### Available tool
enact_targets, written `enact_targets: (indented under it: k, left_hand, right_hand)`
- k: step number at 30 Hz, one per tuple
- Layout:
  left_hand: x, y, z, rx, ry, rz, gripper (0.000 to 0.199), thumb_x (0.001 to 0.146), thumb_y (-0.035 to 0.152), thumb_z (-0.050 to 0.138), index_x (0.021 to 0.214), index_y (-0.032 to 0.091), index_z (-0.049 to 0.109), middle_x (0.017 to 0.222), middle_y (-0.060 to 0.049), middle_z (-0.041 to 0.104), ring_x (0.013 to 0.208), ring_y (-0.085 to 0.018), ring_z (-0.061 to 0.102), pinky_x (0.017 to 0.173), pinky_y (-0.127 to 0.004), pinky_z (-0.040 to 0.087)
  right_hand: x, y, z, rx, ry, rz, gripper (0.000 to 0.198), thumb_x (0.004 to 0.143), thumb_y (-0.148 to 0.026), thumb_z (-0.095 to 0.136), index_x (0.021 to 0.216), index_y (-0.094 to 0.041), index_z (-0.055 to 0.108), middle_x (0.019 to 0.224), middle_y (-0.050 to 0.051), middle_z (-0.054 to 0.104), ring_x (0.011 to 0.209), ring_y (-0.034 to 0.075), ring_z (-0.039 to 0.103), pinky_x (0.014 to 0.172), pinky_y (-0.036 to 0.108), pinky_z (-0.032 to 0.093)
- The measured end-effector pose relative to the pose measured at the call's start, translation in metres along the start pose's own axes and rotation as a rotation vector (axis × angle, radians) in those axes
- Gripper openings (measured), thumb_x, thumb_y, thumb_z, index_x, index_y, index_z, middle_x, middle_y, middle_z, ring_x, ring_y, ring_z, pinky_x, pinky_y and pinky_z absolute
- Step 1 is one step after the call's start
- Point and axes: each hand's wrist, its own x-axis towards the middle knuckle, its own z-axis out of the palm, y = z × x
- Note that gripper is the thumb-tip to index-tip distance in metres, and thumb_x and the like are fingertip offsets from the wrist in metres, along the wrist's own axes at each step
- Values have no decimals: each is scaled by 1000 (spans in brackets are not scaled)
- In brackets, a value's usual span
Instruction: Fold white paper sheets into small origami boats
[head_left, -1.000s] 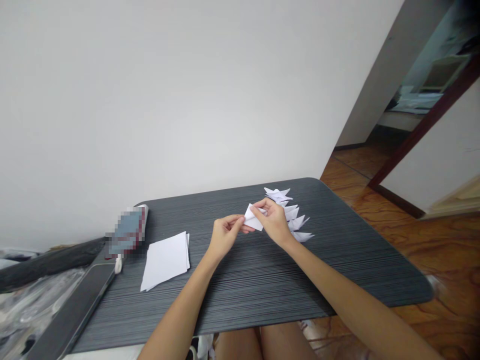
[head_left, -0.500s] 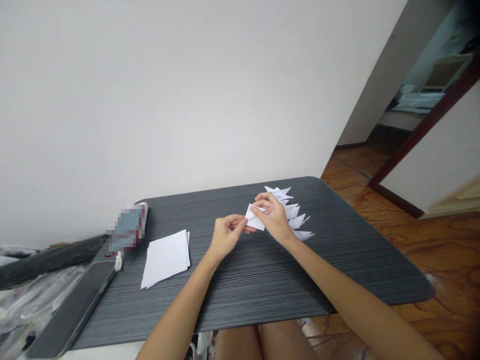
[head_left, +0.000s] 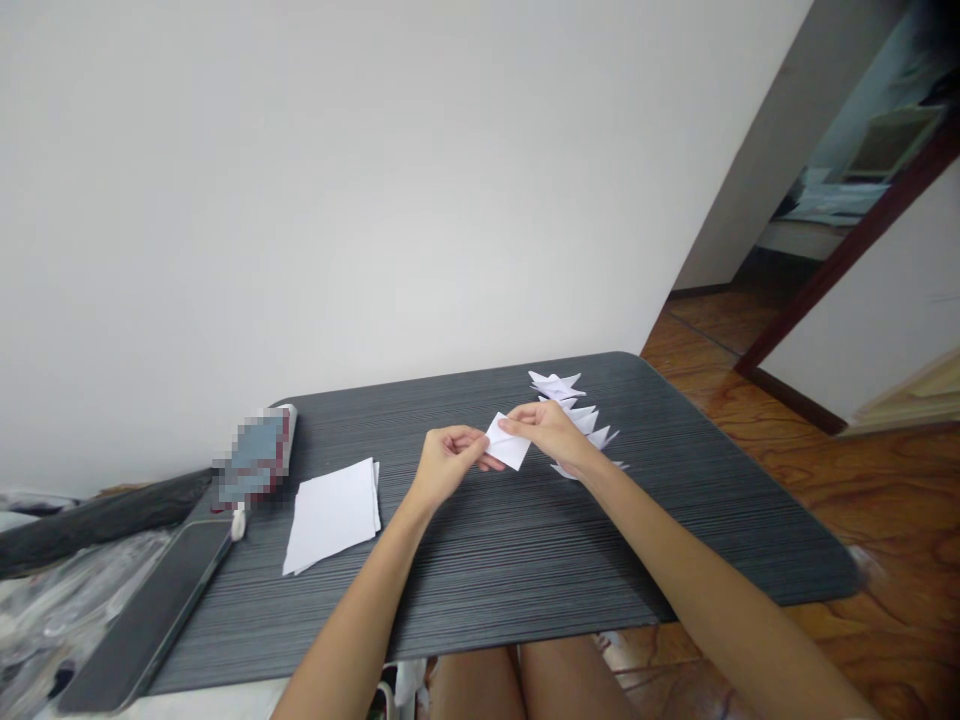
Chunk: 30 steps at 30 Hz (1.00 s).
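A small folded piece of white paper [head_left: 510,447] is held up over the dark table between both hands. My left hand [head_left: 454,458] pinches its left corner between thumb and fingers. On its upper right edge my right hand [head_left: 551,430] is closed, the thumb lying on the near face. Just beyond and right of that hand, several folded white paper shapes [head_left: 556,385] with pointed ends lie in a row, partly hidden by the right hand and wrist. A stack of flat white paper sheets [head_left: 334,515] lies left of my left forearm.
The dark wood-grained table [head_left: 480,600] stands against a white wall [head_left: 420,200]. At its left edge are a blurred-out item [head_left: 255,455] and a long dark flat object [head_left: 150,620]. Plastic-wrapped things [head_left: 67,610] lie further left. A doorway opens at the right.
My right hand has turned and lowered slightly, its fingers drawing together on the paper's edge. The folded paper has tilted and shows more of its face. My left hand has shifted slightly left.
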Motion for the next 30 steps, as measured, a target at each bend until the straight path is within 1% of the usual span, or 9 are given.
enact_targets:
  k: [5,12,19,25,27,30]
  left_hand:
    - [0,1,-2,-4,-2,-5,19,68,28,60,70,9,60,56,-7,66,51,-17,62,49,-24,47]
    - [0,2,-3,8,5,-12,19,69,27,60,70,8,60,58,-8,67,52,-17,62,51,-24,46]
    - [1,-4,-4,66,7,15,22,70,31,59,69,9,59,52,-7,64,47,-15,60,46,-22,43]
    - [1,-9,-5,142,60,71,25,69,35,59,73,10,61,58,-6,66,55,-16,62,49,-22,45]
    - [2,-11,-6,169,62,74,26,69,36,59,74,10,61,59,-6,66,56,-17,63,50,-22,46]
    - [1,-12,-7,251,90,109,27,69,37,59,75,11,62,62,-6,66,57,-17,63,53,-23,48]
  right_hand:
    - [1,3,0,-4,-40,-54,24,60,-36,66,65,-12,63,56,1,63,48,10,52,47,21,37]
    - [1,3,-2,5,-57,-60,20,62,-32,66,68,-12,64,60,1,64,52,10,55,51,21,38]
    - [-1,1,5,-49,-49,-92,21,62,-32,64,68,-12,63,60,1,63,53,11,55,52,23,39]
    - [-1,3,4,-144,-76,-42,24,63,-33,63,72,-11,64,56,1,61,50,10,53,45,20,36]
    - [-1,4,4,-128,-81,-58,25,63,-32,64,74,-10,64,59,2,62,53,11,55,48,21,39]
    - [-1,3,5,-73,-81,-104,29,65,-30,63,87,-12,63,70,3,65,60,12,58,57,24,43]
